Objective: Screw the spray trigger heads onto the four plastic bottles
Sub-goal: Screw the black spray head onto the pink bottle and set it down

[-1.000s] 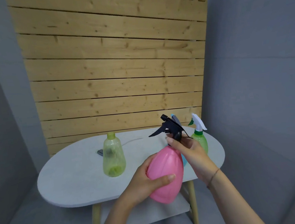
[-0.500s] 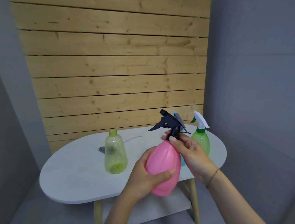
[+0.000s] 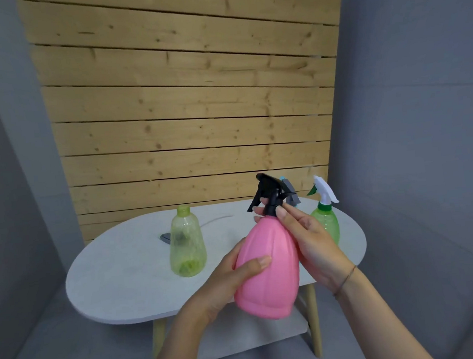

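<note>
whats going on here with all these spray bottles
A person is fitting a black trigger head onto a pink bottle held above the near edge of the table. The left hand grips the bottle's body; the right hand pinches the head's collar. On the table, a green bottle already carries a white trigger head, while a yellow-green bottle stands open-necked, with what looks like a loose grey head behind it.

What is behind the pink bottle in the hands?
A grey trigger head peeks out behind the black trigger head. Whatever it sits on is covered by the pink bottle and the right hand.
</note>
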A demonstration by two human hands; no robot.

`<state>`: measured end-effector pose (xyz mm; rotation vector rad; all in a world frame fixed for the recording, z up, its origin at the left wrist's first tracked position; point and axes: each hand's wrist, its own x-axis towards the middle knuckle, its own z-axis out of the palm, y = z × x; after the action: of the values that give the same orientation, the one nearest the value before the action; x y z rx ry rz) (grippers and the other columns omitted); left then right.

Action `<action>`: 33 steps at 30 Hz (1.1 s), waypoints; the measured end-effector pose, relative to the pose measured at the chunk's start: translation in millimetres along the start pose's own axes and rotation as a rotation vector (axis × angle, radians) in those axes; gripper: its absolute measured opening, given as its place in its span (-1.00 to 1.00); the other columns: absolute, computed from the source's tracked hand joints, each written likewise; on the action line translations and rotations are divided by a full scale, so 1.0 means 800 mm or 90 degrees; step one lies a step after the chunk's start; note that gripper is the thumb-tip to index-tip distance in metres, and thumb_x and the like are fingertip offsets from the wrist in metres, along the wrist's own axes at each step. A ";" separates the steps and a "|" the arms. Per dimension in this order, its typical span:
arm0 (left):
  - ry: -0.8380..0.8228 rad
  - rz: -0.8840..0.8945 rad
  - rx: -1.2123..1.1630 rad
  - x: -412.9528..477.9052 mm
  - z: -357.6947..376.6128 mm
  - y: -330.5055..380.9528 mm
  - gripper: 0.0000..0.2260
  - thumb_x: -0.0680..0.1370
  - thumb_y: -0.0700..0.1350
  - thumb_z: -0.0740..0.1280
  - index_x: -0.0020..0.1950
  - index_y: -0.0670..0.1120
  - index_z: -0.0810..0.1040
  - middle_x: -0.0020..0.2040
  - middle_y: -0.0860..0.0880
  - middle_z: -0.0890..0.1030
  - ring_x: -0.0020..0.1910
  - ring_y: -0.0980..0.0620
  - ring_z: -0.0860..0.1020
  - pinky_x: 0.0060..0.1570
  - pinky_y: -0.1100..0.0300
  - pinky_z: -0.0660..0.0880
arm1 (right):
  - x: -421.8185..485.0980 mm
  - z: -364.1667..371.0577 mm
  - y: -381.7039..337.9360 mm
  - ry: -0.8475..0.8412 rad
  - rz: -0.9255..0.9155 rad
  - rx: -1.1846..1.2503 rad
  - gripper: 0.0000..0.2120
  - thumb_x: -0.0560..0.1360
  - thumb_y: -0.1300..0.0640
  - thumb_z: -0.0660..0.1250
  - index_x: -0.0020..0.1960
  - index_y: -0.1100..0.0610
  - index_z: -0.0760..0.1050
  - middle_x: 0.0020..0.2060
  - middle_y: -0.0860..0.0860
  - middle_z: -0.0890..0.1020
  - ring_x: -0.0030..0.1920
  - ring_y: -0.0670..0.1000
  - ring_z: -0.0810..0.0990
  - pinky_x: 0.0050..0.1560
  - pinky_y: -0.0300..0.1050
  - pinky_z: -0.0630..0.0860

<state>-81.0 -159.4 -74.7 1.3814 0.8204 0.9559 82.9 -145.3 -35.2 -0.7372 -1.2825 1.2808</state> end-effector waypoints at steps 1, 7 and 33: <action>-0.009 -0.006 -0.011 -0.001 -0.001 0.000 -0.39 0.22 0.20 0.44 0.27 0.17 0.47 0.10 0.05 0.66 0.06 0.08 0.65 -0.11 0.20 0.59 | 0.000 0.001 0.000 -0.017 0.014 -0.008 -0.73 0.44 -0.02 0.31 0.09 -0.01 0.63 0.09 0.00 0.70 0.14 -0.07 0.64 0.15 -0.17 0.56; 0.025 0.011 -0.008 0.000 -0.005 0.000 -0.26 0.10 0.27 0.54 0.25 0.11 0.52 0.07 -0.02 0.68 0.06 -0.05 0.64 -0.07 0.11 0.59 | -0.001 0.002 0.000 -0.003 0.036 0.036 -0.68 0.36 0.02 0.37 0.08 0.08 0.63 -0.03 0.01 0.73 -0.03 -0.10 0.66 0.03 -0.23 0.59; 0.223 0.061 0.350 0.080 -0.032 -0.048 -0.22 0.25 0.08 0.60 0.39 0.10 0.31 0.24 0.10 0.49 0.14 0.08 0.49 0.06 0.16 0.50 | 0.040 -0.108 -0.013 0.255 -0.230 -0.449 -0.58 0.35 0.01 0.51 0.17 -0.10 0.51 0.12 -0.19 0.55 0.17 -0.22 0.49 0.22 -0.26 0.43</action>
<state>-75.3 -88.4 -109.6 1.7555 1.3642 1.1139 161.5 -96.7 -35.2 -1.1193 -1.4453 0.3408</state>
